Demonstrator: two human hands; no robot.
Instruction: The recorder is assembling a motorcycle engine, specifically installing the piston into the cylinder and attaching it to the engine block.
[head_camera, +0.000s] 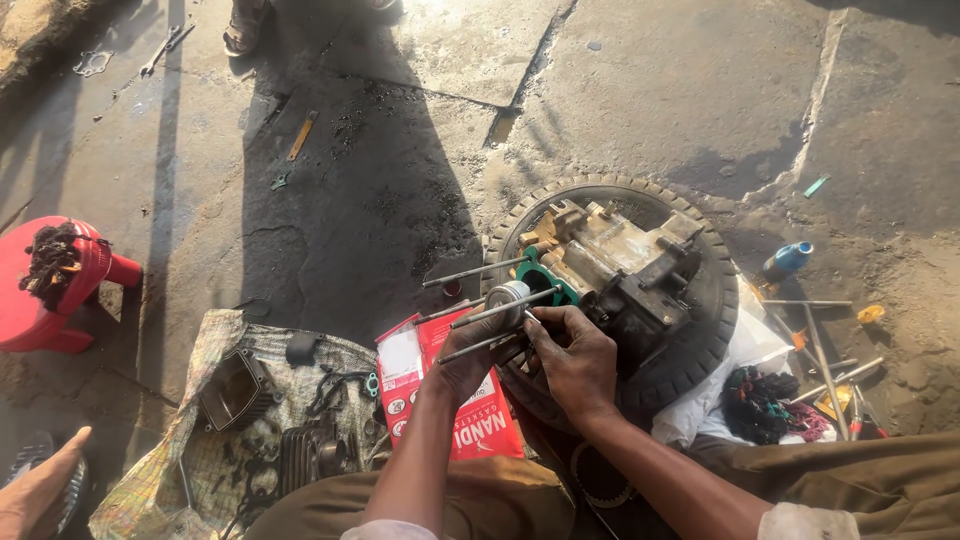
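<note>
Can't really see how the left hand (470, 365) grips the piston (507, 297), since the right hand (575, 360) covers most of its fingers. The lower part of the tyre (690, 350) is lost behind both hands. The engine block's (625, 270) small fittings are too dark to make out. A foot (243, 28) up top is cut by the edge, same with another hand (35, 490) bottom left. Parts on the cloth (215, 340) blur into shadow.
</note>
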